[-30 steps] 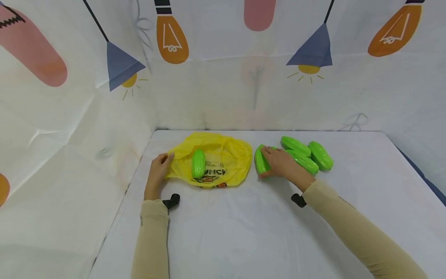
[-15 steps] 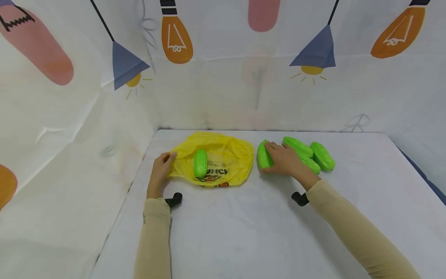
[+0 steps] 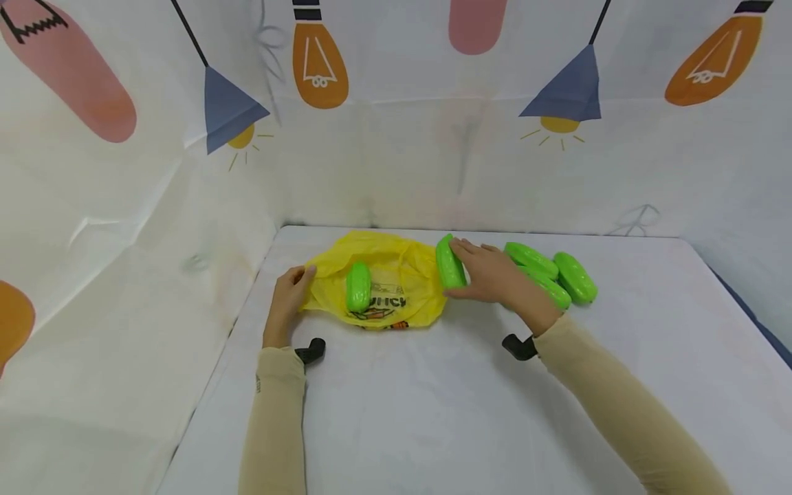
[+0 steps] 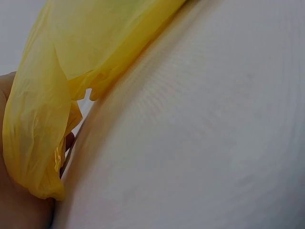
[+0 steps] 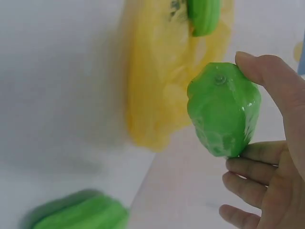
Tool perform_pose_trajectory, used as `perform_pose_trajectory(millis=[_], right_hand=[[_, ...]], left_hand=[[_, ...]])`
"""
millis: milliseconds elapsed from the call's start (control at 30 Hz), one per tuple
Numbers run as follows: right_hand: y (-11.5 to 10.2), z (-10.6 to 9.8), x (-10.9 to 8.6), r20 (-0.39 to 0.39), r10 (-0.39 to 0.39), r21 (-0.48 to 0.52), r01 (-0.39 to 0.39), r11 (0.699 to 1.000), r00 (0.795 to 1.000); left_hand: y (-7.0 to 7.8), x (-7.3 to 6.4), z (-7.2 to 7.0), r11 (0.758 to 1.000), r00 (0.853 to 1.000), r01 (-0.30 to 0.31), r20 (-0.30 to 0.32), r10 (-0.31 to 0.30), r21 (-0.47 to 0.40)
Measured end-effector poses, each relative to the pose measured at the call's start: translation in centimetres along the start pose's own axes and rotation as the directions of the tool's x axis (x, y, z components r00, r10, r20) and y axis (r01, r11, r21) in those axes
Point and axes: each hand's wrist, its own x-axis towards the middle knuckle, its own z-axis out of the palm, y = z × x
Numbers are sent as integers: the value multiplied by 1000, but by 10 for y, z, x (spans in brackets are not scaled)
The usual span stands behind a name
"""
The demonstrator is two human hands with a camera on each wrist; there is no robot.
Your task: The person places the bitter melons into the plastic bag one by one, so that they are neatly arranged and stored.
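Observation:
A yellow plastic bag (image 3: 421, 302) with dark print lies spread on the table. My left hand (image 3: 287, 302) pinches its left edge; in the left wrist view the bag's yellow film (image 4: 38, 124) covers most of the fingers. One glossy green toy cucumber (image 3: 358, 287) rests in the bag's left part. My right hand (image 3: 491, 275) holds another green cucumber (image 3: 449, 263) at the bag's right edge, raised off the table. In the right wrist view the thumb and fingertips grip this held cucumber (image 5: 224, 109) from two sides, its blunt end towards the camera.
Several more green cucumbers (image 3: 575, 278) lie in a group at the right, behind my right hand and wrist. The white table (image 3: 402, 412) ends at the back against a white cloth wall (image 3: 396, 172) printed with lamps and bulbs.
My right hand has gripped a cucumber from the right-hand group, lifted it and carried it left to the bag's right edge. The left hand has kept its hold on the bag.

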Motion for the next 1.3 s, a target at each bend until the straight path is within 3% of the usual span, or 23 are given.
perform_pose_trajectory(millis=[200,500,700,933,1300], right_hand=[[-38,-3,24,28,-50,-4,50,999,998],[-87,30,61,168,-95,-61,107,992,981],[-98,43,74,203,-55,-59,68,996,978],[-99,50,80,175,-40,-31,46,998,984],[-113,53,81,161,-18,-135,40,990,987]], left_hand=[[0,-1,1,1000,1000,2,-12,-2,-3],[-3,0,2,1000,1000,-19,4,19,-16],[-1,1,2,999,999,-27,-17,27,-19],[2,3,3,999,999,-29,-17,28,-19],[1,2,3,1000,1000,-16,-11,16,-8]])
